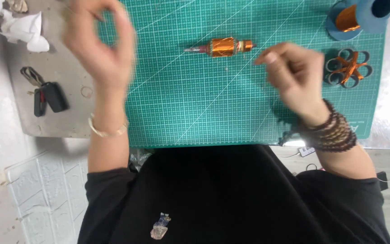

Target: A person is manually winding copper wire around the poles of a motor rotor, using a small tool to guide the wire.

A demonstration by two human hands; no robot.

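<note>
A copper-wound armature lies flat on the green cutting mat, untouched, between both hands. The left hand hovers raised and blurred, thumb and forefinger curled near each other; whether they pinch fine wire cannot be told. The right hand hangs just beside the armature, fingers loosely bent, holding nothing visible. A wire spool sits within reach.
</note>
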